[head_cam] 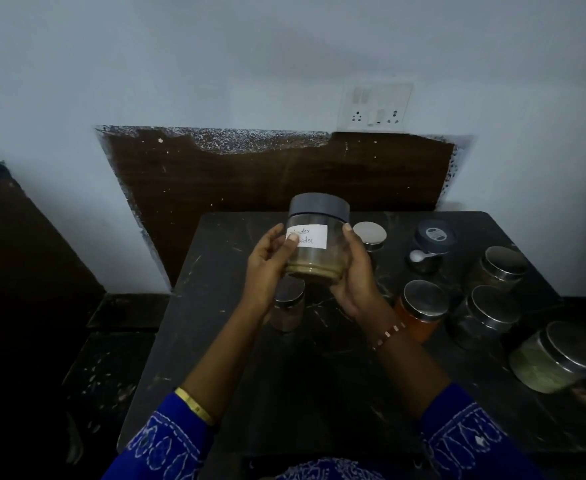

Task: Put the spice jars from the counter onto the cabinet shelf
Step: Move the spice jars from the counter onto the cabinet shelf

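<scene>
Both hands hold one jar up above the counter. The left hand curls round its left side, thumb across the white label; the right hand cups its right side and base. The jar stands upright, dark lid on top, with brownish powder low inside. Right of it on the counter stand several other jars, one orange jar nearest; another jar sits below it, its contents too dim to tell.

Jar label: partly hidden "…nder …wder"
</scene>
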### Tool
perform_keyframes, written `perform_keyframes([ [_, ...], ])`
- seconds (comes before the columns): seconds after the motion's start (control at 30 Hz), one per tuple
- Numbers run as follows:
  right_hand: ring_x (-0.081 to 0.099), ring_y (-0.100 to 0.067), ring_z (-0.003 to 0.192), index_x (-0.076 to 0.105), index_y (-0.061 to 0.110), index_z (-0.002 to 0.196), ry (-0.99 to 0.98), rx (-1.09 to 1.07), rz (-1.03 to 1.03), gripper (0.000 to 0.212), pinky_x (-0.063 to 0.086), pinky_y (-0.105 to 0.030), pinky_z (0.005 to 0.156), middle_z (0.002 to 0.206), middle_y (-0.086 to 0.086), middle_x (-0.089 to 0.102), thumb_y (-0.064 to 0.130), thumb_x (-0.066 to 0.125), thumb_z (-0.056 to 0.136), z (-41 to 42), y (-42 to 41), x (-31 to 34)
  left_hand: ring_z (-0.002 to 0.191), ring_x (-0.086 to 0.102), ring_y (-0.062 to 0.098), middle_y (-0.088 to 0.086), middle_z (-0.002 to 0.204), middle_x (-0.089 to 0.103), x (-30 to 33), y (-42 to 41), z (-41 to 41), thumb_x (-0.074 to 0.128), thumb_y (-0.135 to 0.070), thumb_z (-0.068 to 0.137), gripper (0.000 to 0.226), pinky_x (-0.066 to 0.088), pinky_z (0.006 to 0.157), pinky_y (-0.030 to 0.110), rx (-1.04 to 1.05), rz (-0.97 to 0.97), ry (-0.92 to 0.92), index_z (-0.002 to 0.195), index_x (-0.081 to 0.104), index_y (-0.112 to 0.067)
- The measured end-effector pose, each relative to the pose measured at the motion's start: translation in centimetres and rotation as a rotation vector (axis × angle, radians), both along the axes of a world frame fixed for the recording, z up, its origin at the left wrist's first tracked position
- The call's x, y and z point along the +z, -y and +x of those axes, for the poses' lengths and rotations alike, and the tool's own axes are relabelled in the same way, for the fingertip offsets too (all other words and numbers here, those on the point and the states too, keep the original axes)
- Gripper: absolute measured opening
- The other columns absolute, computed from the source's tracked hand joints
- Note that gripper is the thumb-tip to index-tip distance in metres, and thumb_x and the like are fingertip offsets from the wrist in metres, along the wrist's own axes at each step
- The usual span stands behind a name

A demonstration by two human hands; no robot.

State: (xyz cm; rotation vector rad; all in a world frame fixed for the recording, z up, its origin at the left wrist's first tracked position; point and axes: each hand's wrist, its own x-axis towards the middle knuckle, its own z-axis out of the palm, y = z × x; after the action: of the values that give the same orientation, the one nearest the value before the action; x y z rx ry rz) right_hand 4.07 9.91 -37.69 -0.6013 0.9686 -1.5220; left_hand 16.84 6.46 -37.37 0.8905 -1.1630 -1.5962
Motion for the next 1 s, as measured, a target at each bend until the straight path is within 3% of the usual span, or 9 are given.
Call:
perform_keyframes([
  [0.17,0.064,-0.02,0.095,0.06,0.018,0.104,-0.07,-0.045,-0.029,0.037,0.049,-0.038,0.089,0.098,-0.005,0.069,0.038,0.028,0.099,-0.1,0.2,0.3,0.102,0.061,0.021,0.013,0.118,0.061,0.4,-0.1,-0.2,0.046,-0.023,0.093,0.038,0.054,0.076,0.025,-0.162,0.065,-0.041,0.128,0.049,-0.008],
  [0.33,0.059,-0.032,0.113,0.049,0.012,0.131,-0.269,-0.155,-0.02,0.051,0.049,-0.049,0.096,0.123,-0.017,0.061,0.046,0.038,0.094,-0.3,0.8,0.8,0.099,0.065,0.02,0.004,0.106,0.066,0.9,-0.1,-0.7,0.059,-0.009,0.084,0.038,0.056,0.083,0.033,-0.055,0.033,-0.086,0.122,0.052,-0.012],
  [0.47,0.061,-0.031,0.112,0.049,0.01,0.129,-0.305,-0.129,-0.077,0.053,0.051,-0.046,0.093,0.122,-0.017,0.062,0.043,0.049,0.087,-0.2,0.8,1.0,0.104,0.064,0.021,0.011,0.12,0.062,1.8,0.0,-1.5,0.062,-0.008,0.083,0.05,0.057,0.083,0.029,0.032,-0.061,-0.059,0.131,0.047,-0.006],
  [0.57,0.06,-0.03,0.111,0.049,0.008,0.129,-0.305,-0.129,-0.099,0.047,0.051,-0.044,0.09,0.118,-0.015,0.063,0.037,0.049,0.091,-0.6,0.9,1.2,0.108,0.061,0.023,0.014,0.124,0.06,1.9,0.3,-1.6,0.054,-0.014,0.09,0.042,0.056,0.079,0.026,0.066,-0.053,-0.067,0.131,0.049,-0.007],
  [0.7,0.06,-0.029,0.111,0.046,0.007,0.132,-0.321,-0.119,-0.1,0.05,0.052,-0.04,0.086,0.121,-0.016,0.061,0.037,0.048,0.092,-1.1,1.1,1.3,0.101,0.062,0.02,0.016,0.12,0.062,1.8,0.5,-1.8,0.049,-0.014,0.093,0.036,0.056,0.073,0.024,0.081,-0.038,-0.081,0.129,0.051,-0.008],
  [0.8,0.059,-0.029,0.111,0.047,0.007,0.131,-0.308,-0.117,-0.106,0.044,0.051,-0.045,0.09,0.118,-0.014,0.062,0.033,0.047,0.095,-1.4,1.2,1.8,0.095,0.063,0.016,0.013,0.118,0.062,2.2,0.6,-2.0,0.049,-0.014,0.093,0.037,0.055,0.063,0.018,0.085,-0.068,-0.074,0.129,0.051,-0.008],
  [0.9,0.061,-0.024,0.106,0.049,0.009,0.128,-0.338,-0.099,-0.142,0.038,0.051,-0.042,0.09,0.109,-0.007,0.064,0.029,0.044,0.096,-1.7,1.8,3.7,0.103,0.062,0.021,0.013,0.119,0.062,3.4,1.4,-2.2,0.047,-0.016,0.094,0.036,0.056,0.072,0.024,0.074,-0.131,-0.052,0.13,0.05,-0.008],
  [1.0,0.06,-0.027,0.11,0.05,0.009,0.128,-0.393,-0.094,-0.213,0.042,0.05,-0.043,0.094,0.113,-0.01,0.064,0.032,0.051,0.092,-2.1,3.4,7.1,0.109,0.06,0.025,0.014,0.12,0.061,6.8,2.9,-2.5,0.045,-0.013,0.095,0.036,0.054,0.086,0.032,0.072,-0.221,-0.073,0.13,0.05,-0.006],
])
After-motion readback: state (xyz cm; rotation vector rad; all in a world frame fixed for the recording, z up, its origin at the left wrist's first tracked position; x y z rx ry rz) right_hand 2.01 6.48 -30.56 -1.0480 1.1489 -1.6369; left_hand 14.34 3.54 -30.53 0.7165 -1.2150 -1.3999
